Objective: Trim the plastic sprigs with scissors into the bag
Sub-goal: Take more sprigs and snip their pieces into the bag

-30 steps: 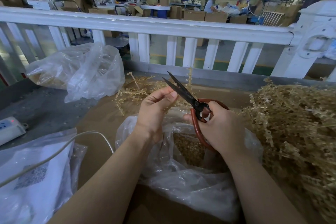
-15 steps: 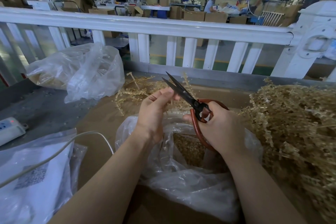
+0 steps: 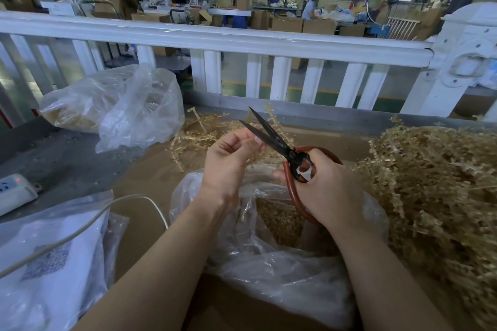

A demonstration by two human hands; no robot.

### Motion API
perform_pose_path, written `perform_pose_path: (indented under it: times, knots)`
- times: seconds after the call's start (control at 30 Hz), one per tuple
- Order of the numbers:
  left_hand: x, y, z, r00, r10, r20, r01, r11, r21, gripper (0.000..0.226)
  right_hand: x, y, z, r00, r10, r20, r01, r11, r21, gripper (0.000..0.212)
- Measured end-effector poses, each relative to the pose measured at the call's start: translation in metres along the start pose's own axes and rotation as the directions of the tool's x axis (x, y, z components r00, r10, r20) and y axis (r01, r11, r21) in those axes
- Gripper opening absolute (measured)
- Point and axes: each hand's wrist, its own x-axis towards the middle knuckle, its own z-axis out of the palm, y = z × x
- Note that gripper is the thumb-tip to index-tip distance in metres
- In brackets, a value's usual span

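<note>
The left hand [image 3: 228,166] is pinching a tan plastic sprig [image 3: 274,126] between the parted blades of the scissors [image 3: 279,145], gripped by the right hand [image 3: 325,191] above the clear bag [image 3: 269,263] lying on the brown cardboard surface [image 3: 150,177]; a white railing [image 3: 215,40] is fronting the warehouse.

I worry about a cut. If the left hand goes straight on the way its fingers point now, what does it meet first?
Most likely the open blades of the scissors. The left hand pinches a sprig, its fingers at the lower blade. Depth is unclear, so contact cannot be confirmed.
</note>
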Motion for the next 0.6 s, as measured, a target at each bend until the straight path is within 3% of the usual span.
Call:
perform_pose_path:
  times: [0.27,0.6]
  knots:
    - [0.0006,-0.0022,-0.0034,0.996,0.090,0.023,-0.092,0.993,0.069,0.008,-0.0008,-0.0004,-0.0021,1.000,-0.020,0.000,0.020,1.000,0.006,0.060]
    - [0.0003,-0.0021,-0.0015,0.999,0.044,-0.016,-0.043,0.995,0.086,0.018,-0.0035,0.0021,0.0006,0.995,-0.083,-0.056,0.086,0.995,0.050,0.064]
